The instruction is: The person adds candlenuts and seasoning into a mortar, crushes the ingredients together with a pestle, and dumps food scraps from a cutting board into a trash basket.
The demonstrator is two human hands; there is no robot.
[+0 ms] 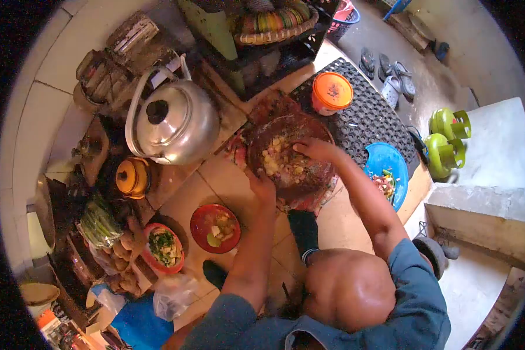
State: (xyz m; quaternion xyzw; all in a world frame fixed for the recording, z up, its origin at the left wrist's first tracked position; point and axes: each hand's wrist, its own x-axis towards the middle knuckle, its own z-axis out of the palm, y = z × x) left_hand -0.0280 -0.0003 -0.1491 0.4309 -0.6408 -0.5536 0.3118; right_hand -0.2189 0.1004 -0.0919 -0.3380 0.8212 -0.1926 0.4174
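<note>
A wide, dark, round mortar-like bowl [309,185] lies on a reddish patterned cloth [272,105] in front of me. Chopped pale-yellow and pinkish pieces [282,156] are spread over its middle. My left hand [262,188] grips the bowl's near-left rim, its fingers partly hidden. Over the bowl is my right hand [316,150], its fingers closed together at the edge of the chopped pieces; whatever they hold is too small to tell. Left of my left forearm sits a red plate [199,239] with pale pieces and a green one.
A large kettle [184,125] and yellow pot [133,178] stand left. An oval dish of chopped greens [164,248] lies near a plastic bag [174,294]. On a black mat [364,125] are an orange-lidded tub [332,91] and blue plate [391,154]. Green gas cylinders [440,154] stand right.
</note>
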